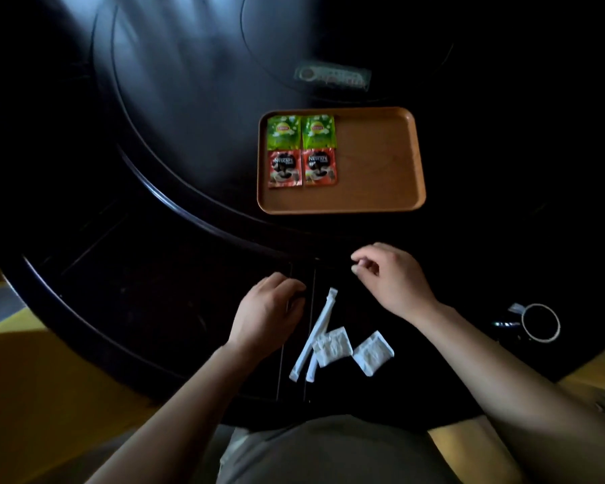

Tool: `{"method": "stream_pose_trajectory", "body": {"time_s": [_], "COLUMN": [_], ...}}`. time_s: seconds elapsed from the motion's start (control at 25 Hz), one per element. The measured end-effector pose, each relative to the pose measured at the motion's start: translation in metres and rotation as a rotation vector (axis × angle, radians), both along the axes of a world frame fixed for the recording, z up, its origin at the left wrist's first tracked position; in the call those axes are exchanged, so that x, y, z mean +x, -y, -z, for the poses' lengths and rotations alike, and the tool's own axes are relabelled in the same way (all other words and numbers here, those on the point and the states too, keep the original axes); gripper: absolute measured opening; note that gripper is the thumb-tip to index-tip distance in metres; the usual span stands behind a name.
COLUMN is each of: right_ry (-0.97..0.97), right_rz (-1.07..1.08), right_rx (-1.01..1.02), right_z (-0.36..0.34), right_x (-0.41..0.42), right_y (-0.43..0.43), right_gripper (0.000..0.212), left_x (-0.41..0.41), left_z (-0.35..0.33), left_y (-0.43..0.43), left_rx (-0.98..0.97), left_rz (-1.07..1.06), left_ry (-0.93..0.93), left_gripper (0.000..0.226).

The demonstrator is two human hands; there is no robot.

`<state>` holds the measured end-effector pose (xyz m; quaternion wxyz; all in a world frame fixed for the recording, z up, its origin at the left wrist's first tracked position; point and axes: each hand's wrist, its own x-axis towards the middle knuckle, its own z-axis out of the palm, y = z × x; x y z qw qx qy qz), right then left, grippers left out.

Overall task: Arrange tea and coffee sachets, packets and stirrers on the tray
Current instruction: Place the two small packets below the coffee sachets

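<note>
A wooden tray (pixel 378 158) lies on the dark table beyond my hands. Its left half holds two green tea sachets (pixel 283 132) (pixel 318 131) above two red coffee sachets (pixel 284 168) (pixel 320 166), set in a square. Near the table's front edge lie two white paper-wrapped stirrers (pixel 316 330) and two white sugar packets (pixel 330 345) (pixel 373 351). My left hand (pixel 268 309) rests on the table just left of the stirrers, fingers curled, holding nothing visible. My right hand (pixel 392 274) hovers between tray and packets with its fingers loosely apart and nothing in them.
A dark mug (pixel 538 323) with a white rim stands at the right near the table edge. A clear wrapped packet (pixel 332 76) lies behind the tray. The right half of the tray is bare wood. The table edge curves at the left.
</note>
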<state>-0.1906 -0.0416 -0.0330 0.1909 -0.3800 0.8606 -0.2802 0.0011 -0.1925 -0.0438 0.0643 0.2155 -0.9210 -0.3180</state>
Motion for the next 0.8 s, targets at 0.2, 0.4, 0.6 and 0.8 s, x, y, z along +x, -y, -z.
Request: {"method": "stream_pose_trajectory", "body": {"time_s": [0.2,0.4,0.6,0.8], "right_ry": [0.159,0.087,0.010,-0.017], "right_rz": [-0.074,-0.212,-0.257,-0.275], "right_rx": [0.276,0.383,0.427,0.384], "right_z": [0.020,0.024,0.028,0.030], "right_x": [0.034,0.046,0.049,0.050], "right_y": [-0.072,-0.089,-0.085,-0.094], "right_gripper": [0.029,0.052,0.046,0.021], "left_x": [0.020,0.001,-0.007,-0.006], "left_z": [0.014,0.022,0.029,0.035], "left_y": [-0.052,-0.071,-0.080,-0.079], "left_rx": [-0.080,-0.340,-0.393,-0.298], "left_rz": [0.334,0.522,0.451,0.387], "left_ry": [0.187,0.378,0.311,0.179], "left_gripper": [0.043,0.064,0.024,0.012]}}
